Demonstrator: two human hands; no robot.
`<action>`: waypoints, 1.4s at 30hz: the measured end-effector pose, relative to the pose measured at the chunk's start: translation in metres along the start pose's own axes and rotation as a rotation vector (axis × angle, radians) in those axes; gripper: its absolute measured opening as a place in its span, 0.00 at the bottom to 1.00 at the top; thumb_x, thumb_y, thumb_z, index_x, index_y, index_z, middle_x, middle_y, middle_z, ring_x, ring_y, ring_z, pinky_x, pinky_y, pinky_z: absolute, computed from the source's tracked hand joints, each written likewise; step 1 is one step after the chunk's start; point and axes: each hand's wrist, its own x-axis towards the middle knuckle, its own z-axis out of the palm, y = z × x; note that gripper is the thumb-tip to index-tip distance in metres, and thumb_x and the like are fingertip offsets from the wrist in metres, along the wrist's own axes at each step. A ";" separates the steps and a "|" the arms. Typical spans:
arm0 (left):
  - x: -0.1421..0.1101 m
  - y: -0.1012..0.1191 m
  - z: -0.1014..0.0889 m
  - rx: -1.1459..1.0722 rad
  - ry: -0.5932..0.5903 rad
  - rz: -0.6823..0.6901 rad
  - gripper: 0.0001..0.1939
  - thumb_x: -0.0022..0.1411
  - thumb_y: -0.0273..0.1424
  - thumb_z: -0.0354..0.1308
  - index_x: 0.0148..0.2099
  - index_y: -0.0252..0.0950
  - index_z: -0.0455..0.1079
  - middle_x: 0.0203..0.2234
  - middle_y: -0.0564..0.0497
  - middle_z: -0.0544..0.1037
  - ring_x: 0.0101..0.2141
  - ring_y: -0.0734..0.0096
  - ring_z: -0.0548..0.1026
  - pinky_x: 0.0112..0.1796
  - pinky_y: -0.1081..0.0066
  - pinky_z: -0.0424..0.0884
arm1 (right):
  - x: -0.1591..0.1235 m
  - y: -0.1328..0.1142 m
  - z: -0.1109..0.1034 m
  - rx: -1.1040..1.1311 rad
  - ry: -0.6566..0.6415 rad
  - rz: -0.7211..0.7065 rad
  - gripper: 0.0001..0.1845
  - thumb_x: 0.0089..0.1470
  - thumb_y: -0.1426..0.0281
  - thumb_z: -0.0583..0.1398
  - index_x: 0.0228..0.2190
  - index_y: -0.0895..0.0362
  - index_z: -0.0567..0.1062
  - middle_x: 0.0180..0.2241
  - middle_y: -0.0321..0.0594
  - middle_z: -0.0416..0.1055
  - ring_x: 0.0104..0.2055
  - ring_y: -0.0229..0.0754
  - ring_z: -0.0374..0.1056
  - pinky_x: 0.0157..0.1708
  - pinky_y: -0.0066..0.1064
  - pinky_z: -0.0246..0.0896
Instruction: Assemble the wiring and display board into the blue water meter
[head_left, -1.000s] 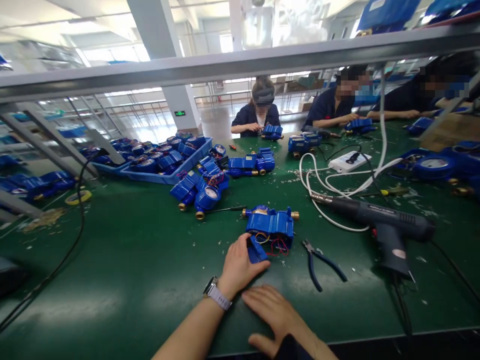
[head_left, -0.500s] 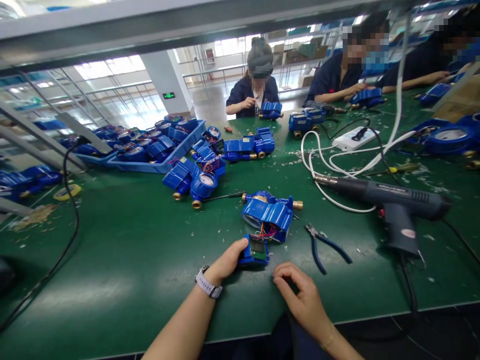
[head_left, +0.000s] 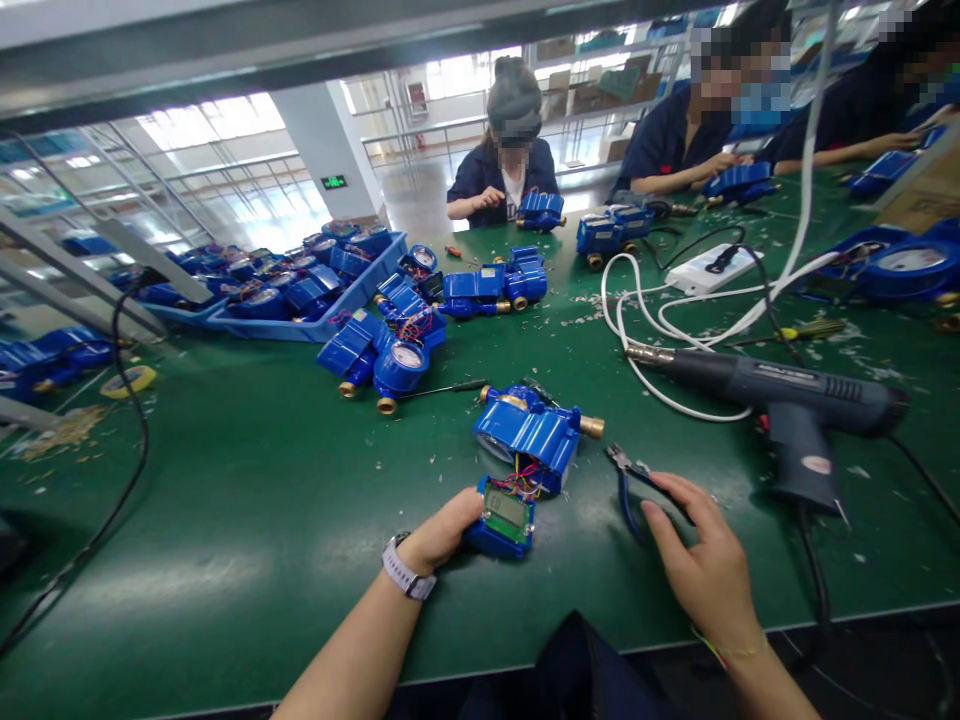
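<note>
My left hand (head_left: 444, 528) is closed on a blue display module (head_left: 504, 515), its green circuit board and grey screen tilted up towards me. Thin coloured wires join it to a blue water meter (head_left: 534, 432) with brass pipe ends, lying just beyond. To the right, a pair of blue-handled cutting pliers (head_left: 628, 490) rests on the bench, jaws pointing away. Over its handles reaches my right hand (head_left: 705, 565), thumb and fingers apart; whether the fingertips touch the handles I cannot tell.
A heat gun (head_left: 780, 390) lies at the right, near white cables and a power strip (head_left: 712, 268). Several more meters (head_left: 401, 365) and a thin screwdriver (head_left: 450, 387) lie ahead. A full blue crate (head_left: 300, 328) stands at the left back. Co-workers sit across the green bench (head_left: 262, 500).
My right hand has moved right, from beside the module to the pliers, and its fingers have spread. In my left hand the module has tilted, showing more of its screen.
</note>
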 end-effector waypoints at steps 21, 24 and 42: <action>0.022 -0.013 0.038 0.266 0.150 0.165 0.29 0.56 0.47 0.64 0.52 0.30 0.72 0.45 0.43 0.77 0.44 0.61 0.73 0.46 0.67 0.67 | -0.037 -0.061 0.053 -0.037 -0.298 -0.131 0.40 0.57 0.50 0.59 0.62 0.58 0.55 0.55 0.57 0.66 0.57 0.61 0.62 0.56 0.63 0.50; 0.023 -0.015 0.039 0.271 0.204 0.142 0.29 0.58 0.52 0.59 0.46 0.28 0.75 0.37 0.45 0.79 0.36 0.65 0.73 0.40 0.69 0.67 | -0.039 -0.063 0.054 -0.041 -0.288 -0.132 0.38 0.58 0.56 0.59 0.62 0.58 0.55 0.55 0.56 0.66 0.58 0.59 0.62 0.57 0.62 0.50; 0.021 0.002 0.010 0.300 0.301 -0.009 0.27 0.47 0.52 0.67 0.35 0.30 0.80 0.25 0.47 0.80 0.26 0.75 0.71 0.30 0.75 0.67 | -0.033 -0.048 0.045 -0.020 -0.328 -0.201 0.34 0.60 0.54 0.59 0.61 0.55 0.58 0.54 0.54 0.69 0.55 0.58 0.66 0.54 0.63 0.55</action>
